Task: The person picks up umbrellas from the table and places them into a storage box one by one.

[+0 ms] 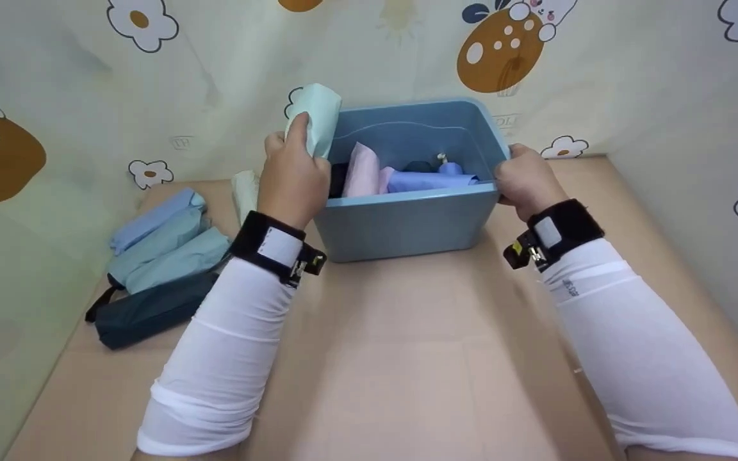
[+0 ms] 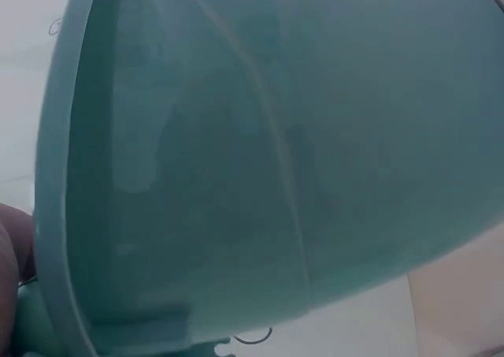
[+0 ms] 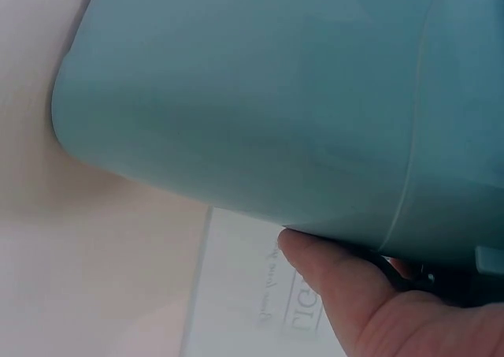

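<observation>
Blue plastic forms the deep bin (image 1: 407, 227), which stands on the desk (image 1: 394, 358). At the bin's left end, the left hand (image 1: 293, 176) holds a pale mint bundle (image 1: 322, 109) upright, the thumb laid along it and the fingers pinching it from the other side; whether that hand also touches the bin's rim I cannot tell. At the bin's right end, the right hand (image 1: 529, 179) grips the wall, its fingers curled and mostly hidden by the bin.

Inside the bin, a pink bundle (image 1: 362, 169) leans up near the left end, with a black item (image 1: 337, 180) beside it, and a violet-blue bundle (image 1: 430, 182) lies toward the right.

Just left of the bin rests a cream bundle (image 1: 244, 192), partly behind the left wrist. Farther left of the bin, four more lie side by side: a light blue bundle (image 1: 157, 219), a grey-green bundle (image 1: 163, 244), a blue-green bundle (image 1: 180, 261) and, nearest the person, a dark navy bundle (image 1: 151, 312) with a black strap (image 1: 100, 304). Behind the bin hangs a pale sheet (image 1: 228, 83) printed with flowers.
</observation>
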`<state>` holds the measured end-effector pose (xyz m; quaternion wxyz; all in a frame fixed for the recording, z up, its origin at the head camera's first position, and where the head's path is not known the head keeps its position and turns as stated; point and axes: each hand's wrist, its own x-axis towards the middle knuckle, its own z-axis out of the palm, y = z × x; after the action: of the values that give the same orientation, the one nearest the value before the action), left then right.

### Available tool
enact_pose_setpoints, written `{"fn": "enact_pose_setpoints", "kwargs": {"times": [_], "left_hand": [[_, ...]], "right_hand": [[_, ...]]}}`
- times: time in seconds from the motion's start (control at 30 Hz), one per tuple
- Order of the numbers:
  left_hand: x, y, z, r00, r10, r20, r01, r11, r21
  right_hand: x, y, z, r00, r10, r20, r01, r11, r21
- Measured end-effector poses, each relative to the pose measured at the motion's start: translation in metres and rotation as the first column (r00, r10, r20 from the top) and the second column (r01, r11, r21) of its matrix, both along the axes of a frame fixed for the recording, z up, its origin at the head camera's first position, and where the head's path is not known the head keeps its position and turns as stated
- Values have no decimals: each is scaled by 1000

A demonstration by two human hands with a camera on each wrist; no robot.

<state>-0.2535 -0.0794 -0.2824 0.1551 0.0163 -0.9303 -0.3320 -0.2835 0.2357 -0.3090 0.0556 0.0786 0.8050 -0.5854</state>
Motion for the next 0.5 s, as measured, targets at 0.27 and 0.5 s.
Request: {"fn": "enact_pose_setpoints", "kwargs": {"times": [0.27,0.5], "left_hand": [[-9,32,-3,992,-75,104,80,996,-41],[-11,59,-2,967,-141,212,162,983,-84]], "right_hand": [[1,-2,-1,1000,-7,15,7,1000,10],[3,-2,4,1000,-13,27,12,999,30]]}}
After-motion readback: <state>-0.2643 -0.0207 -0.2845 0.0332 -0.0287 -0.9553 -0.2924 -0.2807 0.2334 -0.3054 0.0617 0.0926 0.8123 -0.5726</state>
